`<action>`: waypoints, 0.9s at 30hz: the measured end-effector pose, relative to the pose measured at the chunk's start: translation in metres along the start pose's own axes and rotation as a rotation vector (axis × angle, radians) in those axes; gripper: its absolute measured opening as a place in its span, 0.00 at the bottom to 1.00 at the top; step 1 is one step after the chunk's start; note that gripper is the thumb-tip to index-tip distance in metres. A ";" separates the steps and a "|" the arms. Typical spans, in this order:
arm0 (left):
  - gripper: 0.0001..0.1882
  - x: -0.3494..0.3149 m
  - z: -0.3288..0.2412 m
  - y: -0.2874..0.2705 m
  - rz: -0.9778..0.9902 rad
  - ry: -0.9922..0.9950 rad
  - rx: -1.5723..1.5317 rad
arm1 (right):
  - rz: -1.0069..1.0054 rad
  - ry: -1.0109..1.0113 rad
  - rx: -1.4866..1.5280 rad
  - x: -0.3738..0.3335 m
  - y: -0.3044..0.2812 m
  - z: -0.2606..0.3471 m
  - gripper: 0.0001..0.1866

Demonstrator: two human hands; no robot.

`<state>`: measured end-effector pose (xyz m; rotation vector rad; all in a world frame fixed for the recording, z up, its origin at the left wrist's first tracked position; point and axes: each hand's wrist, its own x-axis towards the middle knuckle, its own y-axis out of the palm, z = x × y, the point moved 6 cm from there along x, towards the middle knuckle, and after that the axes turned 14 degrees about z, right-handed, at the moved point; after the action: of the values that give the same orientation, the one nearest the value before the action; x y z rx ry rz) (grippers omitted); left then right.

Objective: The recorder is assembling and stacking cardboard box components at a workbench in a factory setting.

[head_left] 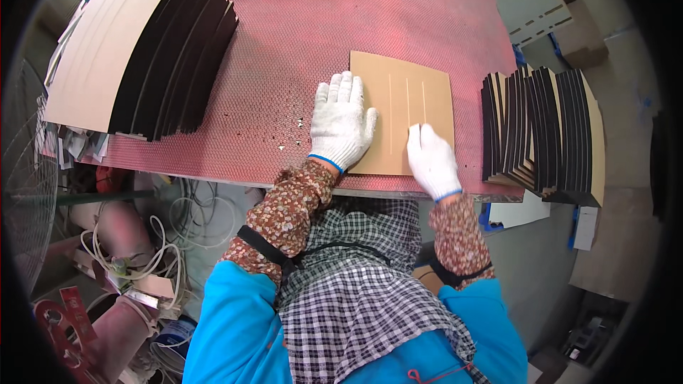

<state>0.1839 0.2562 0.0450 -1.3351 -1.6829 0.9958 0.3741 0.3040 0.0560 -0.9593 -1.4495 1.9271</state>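
Note:
A tan cardboard sheet [371,110] with several thin straight slits lies flat on the red mesh-patterned tabletop. My left hand [339,119], in a white knit glove, presses flat on the sheet's left edge with its fingers stretched out and the thumb on the board. Over the lower right of the sheet is my right hand [432,160], gloved the same way, its fingers drawn together at the lower end of the rightmost slits. Whatever those fingers may hold is hidden.
A tall stack of tan-faced, black-edged boards [107,43] stands at the left of the red table [306,14]. More black-edged boards [544,131] stand at the right edge. Small scraps [281,147] lie left of my left hand. Coiled hoses [142,242] hang below the table.

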 end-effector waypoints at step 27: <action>0.35 -0.002 0.001 0.002 -0.017 -0.004 -0.017 | -0.089 0.046 0.050 0.114 -0.028 0.018 0.14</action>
<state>0.1842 0.2549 0.0430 -1.3288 -1.7062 0.9769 0.2913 0.3892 0.0608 -0.8959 -1.3884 1.8565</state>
